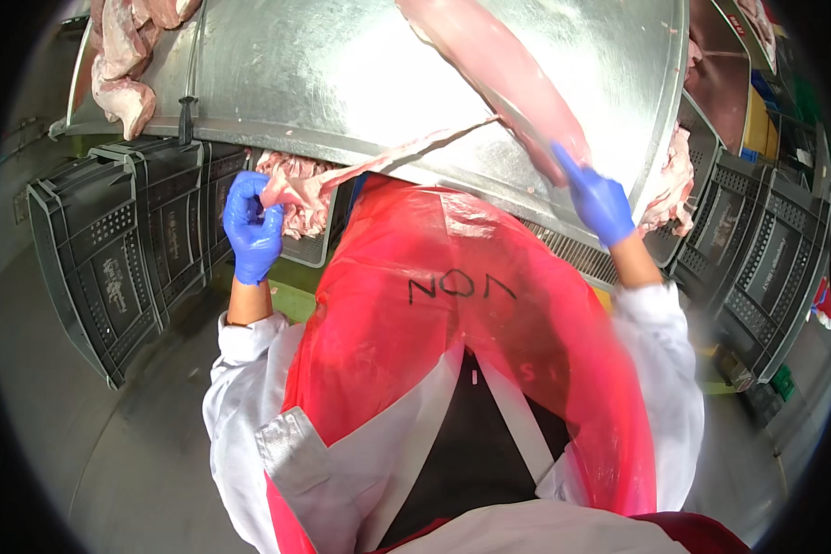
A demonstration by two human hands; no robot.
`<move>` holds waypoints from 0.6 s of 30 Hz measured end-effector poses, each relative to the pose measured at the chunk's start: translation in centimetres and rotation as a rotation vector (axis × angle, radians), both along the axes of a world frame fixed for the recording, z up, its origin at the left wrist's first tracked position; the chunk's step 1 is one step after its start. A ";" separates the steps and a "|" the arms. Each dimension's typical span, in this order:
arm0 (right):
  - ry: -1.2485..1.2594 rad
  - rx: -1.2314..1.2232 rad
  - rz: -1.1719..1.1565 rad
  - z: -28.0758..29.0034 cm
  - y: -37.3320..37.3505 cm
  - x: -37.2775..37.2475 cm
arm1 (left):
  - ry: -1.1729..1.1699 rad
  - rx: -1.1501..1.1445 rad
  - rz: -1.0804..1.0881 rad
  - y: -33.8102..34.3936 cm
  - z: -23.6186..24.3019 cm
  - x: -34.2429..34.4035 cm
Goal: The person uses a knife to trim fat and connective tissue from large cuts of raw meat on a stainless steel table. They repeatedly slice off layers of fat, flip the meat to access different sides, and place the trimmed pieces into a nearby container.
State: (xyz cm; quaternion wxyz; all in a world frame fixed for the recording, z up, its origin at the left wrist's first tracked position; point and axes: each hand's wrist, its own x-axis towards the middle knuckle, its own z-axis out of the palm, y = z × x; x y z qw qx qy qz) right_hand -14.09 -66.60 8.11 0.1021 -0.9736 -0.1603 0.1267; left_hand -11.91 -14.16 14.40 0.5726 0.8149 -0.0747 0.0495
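Note:
My blue-gloved left hand [251,231] pinches the end of a thin, pale meat strip [397,150] just off the table's front edge. The strip stretches rightward to a long pink piece of meat [485,69] lying diagonally on the steel table [295,65]. My blue-gloved right hand [600,203] is at that piece's near end, index finger extended along it and other fingers curled; what they hold, if anything, I cannot make out.
Meat pieces [120,74] sit at the table's left, beside a black-handled rod [185,115]. Trimmings [295,222] fill a container below the front edge; more [669,185] lie at the right. Dark crates [97,268] stand left and right [748,268].

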 end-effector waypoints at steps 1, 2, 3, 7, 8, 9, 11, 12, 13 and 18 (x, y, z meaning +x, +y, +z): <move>0.003 0.011 0.011 -0.4 1.6 2.0 | 0.016 -0.029 0.018 -0.6 0.4 0.2; 0.001 0.025 0.026 -1.0 2.6 4.0 | -0.016 -0.018 0.004 -1.0 0.7 1.0; -0.034 0.123 0.032 -2.8 2.8 5.0 | -0.044 -0.010 -0.021 -1.4 1.3 2.3; 0.061 0.083 0.022 -2.1 2.0 3.3 | -0.149 -0.101 0.031 -1.7 3.4 3.8; 0.147 -0.048 0.005 0.1 1.3 1.4 | -0.195 -0.066 0.057 -1.7 4.2 3.7; 0.155 -0.105 0.001 0.2 -0.9 -1.3 | -0.186 -0.066 0.101 -1.4 4.6 3.2; 0.216 -0.246 -0.010 1.6 -3.7 -5.6 | -0.143 -0.057 0.098 0.4 4.3 1.5; 0.267 -0.337 -0.029 2.9 -4.2 -6.9 | -0.116 -0.078 0.152 1.6 3.5 0.5; 0.261 -0.324 -0.030 3.4 -4.9 -8.0 | -0.097 -0.063 0.182 2.3 3.2 -0.5; 0.183 -0.151 -0.032 3.1 -5.3 -8.1 | -0.025 -0.045 0.152 5.2 3.5 -4.3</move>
